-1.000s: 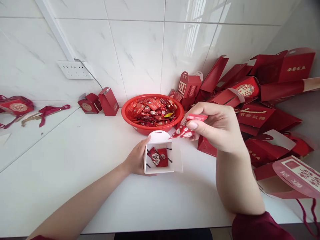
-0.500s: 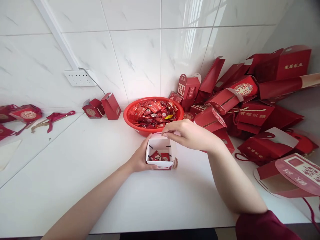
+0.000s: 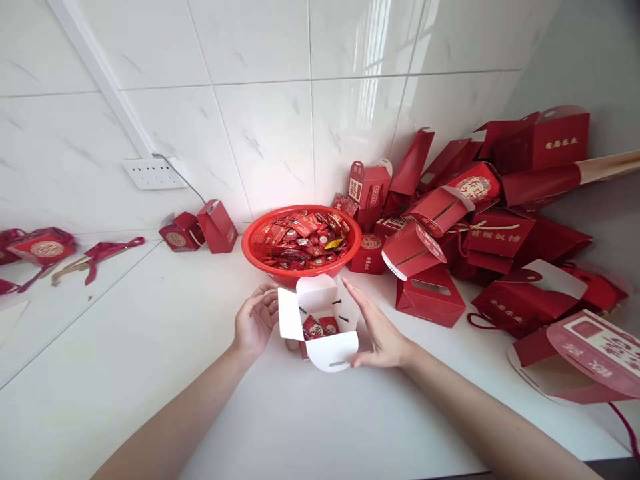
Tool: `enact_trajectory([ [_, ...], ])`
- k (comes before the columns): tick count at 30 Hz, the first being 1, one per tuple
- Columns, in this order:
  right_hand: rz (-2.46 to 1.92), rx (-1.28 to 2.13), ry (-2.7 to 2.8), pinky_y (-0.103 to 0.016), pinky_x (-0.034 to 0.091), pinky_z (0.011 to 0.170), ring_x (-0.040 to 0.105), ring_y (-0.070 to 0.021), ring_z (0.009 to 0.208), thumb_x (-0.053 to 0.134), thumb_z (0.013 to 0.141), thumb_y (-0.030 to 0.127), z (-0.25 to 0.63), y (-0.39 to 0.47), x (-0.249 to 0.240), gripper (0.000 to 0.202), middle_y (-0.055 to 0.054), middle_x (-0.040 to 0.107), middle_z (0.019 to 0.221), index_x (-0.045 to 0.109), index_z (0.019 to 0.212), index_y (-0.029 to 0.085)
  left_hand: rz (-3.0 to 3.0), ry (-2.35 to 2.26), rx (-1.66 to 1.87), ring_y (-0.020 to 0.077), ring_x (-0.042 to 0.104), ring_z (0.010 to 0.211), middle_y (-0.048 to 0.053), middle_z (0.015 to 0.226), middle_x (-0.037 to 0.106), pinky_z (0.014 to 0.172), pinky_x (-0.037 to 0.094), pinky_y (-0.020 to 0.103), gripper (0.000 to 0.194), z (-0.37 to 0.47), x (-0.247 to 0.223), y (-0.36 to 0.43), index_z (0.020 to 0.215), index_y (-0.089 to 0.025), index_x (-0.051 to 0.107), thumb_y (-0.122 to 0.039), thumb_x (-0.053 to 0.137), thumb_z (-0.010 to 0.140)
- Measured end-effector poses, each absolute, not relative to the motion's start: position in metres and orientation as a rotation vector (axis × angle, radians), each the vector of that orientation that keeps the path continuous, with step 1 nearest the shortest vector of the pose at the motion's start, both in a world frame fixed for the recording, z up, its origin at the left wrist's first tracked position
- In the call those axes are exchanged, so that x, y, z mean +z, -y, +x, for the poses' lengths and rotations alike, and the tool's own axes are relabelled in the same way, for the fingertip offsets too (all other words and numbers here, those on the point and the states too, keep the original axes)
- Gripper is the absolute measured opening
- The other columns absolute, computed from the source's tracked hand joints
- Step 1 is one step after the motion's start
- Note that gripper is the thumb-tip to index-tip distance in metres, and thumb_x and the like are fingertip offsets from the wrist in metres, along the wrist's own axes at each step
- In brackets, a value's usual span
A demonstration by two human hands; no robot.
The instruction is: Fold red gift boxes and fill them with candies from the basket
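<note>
A small gift box [image 3: 333, 352], white inside and red outside, stands in front of me with its top flaps spread out. Red-wrapped candies [image 3: 320, 327] lie at its bottom, and dark cord ends poke through its inner walls. My right hand [image 3: 381, 333] grips the box's right side, thumb near the front flap and fingers along the right flap. To the left, my left hand [image 3: 256, 321] is open beside the left flap, its fingers loosely bent; whether they touch the flap I cannot tell.
Behind the box sits a red plastic basket [image 3: 253, 257] full of wrapped candies. Red gift boxes [image 3: 430, 297] are piled along the right side. Two small red boxes [image 3: 217, 227] stand by the wall under a power socket [image 3: 155, 175]. Ribbons [image 3: 97, 257] lie at left.
My right hand has come down from above the box to its right side. My left hand has let go and drawn slightly left. The box's flaps have spread outward.
</note>
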State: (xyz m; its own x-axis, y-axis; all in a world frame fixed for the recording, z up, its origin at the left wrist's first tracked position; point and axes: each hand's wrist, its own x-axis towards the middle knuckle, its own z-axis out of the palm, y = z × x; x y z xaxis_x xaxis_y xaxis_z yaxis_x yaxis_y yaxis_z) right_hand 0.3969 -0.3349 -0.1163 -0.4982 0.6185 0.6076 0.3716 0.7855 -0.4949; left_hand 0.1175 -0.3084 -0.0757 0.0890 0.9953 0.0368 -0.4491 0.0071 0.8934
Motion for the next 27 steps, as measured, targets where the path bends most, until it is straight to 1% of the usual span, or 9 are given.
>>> enact_trajectory([
  [2,-0.73,0.376,2.246,-0.059,0.02,0.119,0.017,-0.0389,0.15,0.064,0.069,0.08,0.394,0.335,-0.115,0.125,-0.02,0.013,0.163,-0.001,0.158,0.02,1.087,-0.777,1.328,0.0197,0.062,0.09,0.006,0.104,0.067,0.075,0.049,0.028,0.028,0.122,-0.074,0.314,0.107,-0.02,0.061,-0.031,0.063,0.082],
  [5,-0.709,0.349,2.272,-0.059,0.019,0.119,0.014,-0.0377,0.151,0.074,0.066,0.071,0.389,0.338,-0.111,0.126,-0.017,0.011,0.164,0.001,0.158,0.025,1.389,-0.819,1.247,0.0236,0.054,0.119,0.007,0.132,0.056,0.094,0.046,0.03,0.041,0.128,-0.076,0.322,0.126,-0.025,0.054,-0.033,0.064,0.087],
  [9,-0.695,0.353,2.187,-0.056,0.029,0.116,0.015,-0.0358,0.151,0.075,0.075,0.058,0.388,0.344,-0.109,0.113,-0.013,0.005,0.166,0.002,0.158,0.032,1.42,-0.752,1.127,0.0251,0.045,0.133,0.007,0.147,0.045,0.106,0.04,0.035,0.053,0.134,-0.086,0.327,0.142,-0.031,0.038,-0.038,0.058,0.094],
  [12,-0.69,0.398,2.179,-0.055,0.027,0.117,0.027,-0.0333,0.147,0.072,0.081,0.05,0.388,0.346,-0.108,0.11,-0.015,0.024,0.162,-0.003,0.158,0.028,1.362,-0.738,1.065,0.0248,0.048,0.131,0.007,0.146,0.046,0.107,0.04,0.036,0.059,0.137,-0.092,0.329,0.145,-0.034,0.033,-0.037,0.06,0.093],
  [17,-0.646,0.49,2.192,-0.06,0.02,0.118,0.038,-0.0337,0.141,0.071,0.081,0.05,0.387,0.345,-0.107,0.108,-0.015,0.05,0.147,-0.001,0.158,0.026,1.297,-0.822,1.031,0.0251,0.047,0.131,0.006,0.149,0.044,0.108,0.039,0.038,0.072,0.143,-0.093,0.332,0.148,-0.035,0.029,-0.032,0.067,0.088],
  [21,-0.674,0.767,1.992,-0.053,0.039,0.108,0.052,-0.0295,0.128,0.06,0.092,0.048,0.379,0.353,-0.107,0.085,-0.011,0.066,0.118,0.008,0.157,0.028,1.202,-0.799,1.053,0.027,0.047,0.131,0.007,0.148,0.046,0.104,0.043,0.037,0.076,0.15,-0.091,0.333,0.149,-0.03,0.031,-0.028,0.069,0.083],
  [22,-0.721,0.842,1.905,-0.05,0.043,0.105,0.054,-0.0276,0.126,0.056,0.095,0.046,0.375,0.356,-0.107,0.077,-0.011,0.064,0.118,0.013,0.156,0.029,1.201,-0.784,1.061,0.0272,0.049,0.13,0.007,0.147,0.048,0.102,0.045,0.036,0.074,0.152,-0.091,0.333,0.147,-0.028,0.034,-0.027,0.069,0.082],
  [24,-0.857,0.924,1.704,-0.045,0.046,0.104,0.05,-0.0253,0.129,0.054,0.097,0.042,0.367,0.36,-0.108,0.065,-0.011,0.054,0.135,0.023,0.152,0.032,1.219,-0.779,1.07,0.0266,0.054,0.123,0.008,0.141,0.054,0.094,0.048,0.034,0.065,0.155,-0.09,0.334,0.141,-0.026,0.042,-0.024,0.066,0.082],
  [27,-0.964,0.999,1.469,-0.045,0.038,0.113,0.033,-0.0254,0.144,0.057,0.095,0.042,0.358,0.361,-0.111,0.063,-0.008,0.026,0.159,0.027,0.15,0.034,1.267,-0.819,1.064,0.0247,0.061,0.108,0.007,0.127,0.062,0.084,0.051,0.033,0.05,0.155,-0.089,0.334,0.131,-0.024,0.05,-0.021,0.06,0.082],
])
